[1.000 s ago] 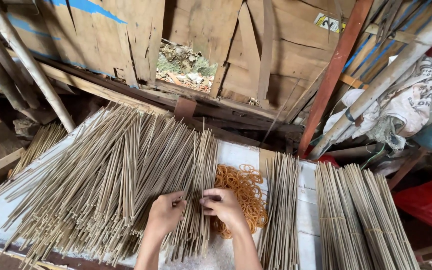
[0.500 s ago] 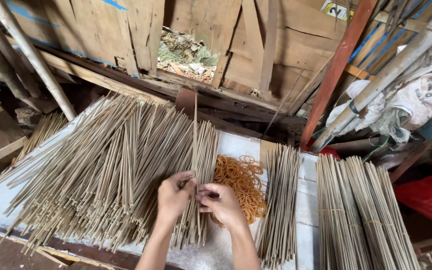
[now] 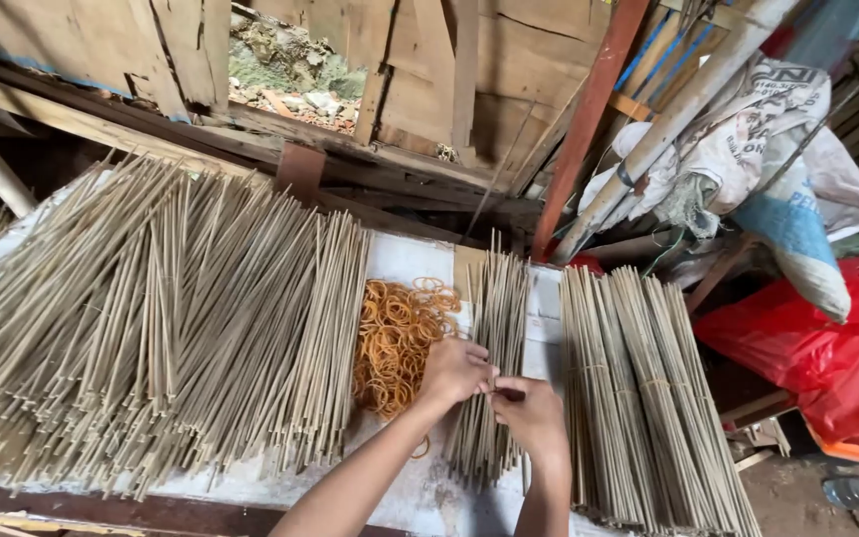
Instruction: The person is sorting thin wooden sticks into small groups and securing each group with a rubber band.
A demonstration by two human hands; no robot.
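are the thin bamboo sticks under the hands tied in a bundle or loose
Cannot tell. Both hands, left hand and right hand, cover the middle of the small pile of thin bamboo sticks; no band shows.

A loose heap of sticks (image 3: 151, 318) is spread over the left of the tabletop (image 3: 420, 492); rubber bands (image 3: 397, 333) are piled just right of it; a small bundle (image 3: 494, 338) is laid next, under both hands; tied bundles (image 3: 638, 388) are stacked rightmost.

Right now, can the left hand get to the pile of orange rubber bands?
Probably yes. The left hand rests on the small stick bundle, right beside the rubber bands, which lie uncovered on the white table. Nothing stands between them; only the right hand shares the bundle.
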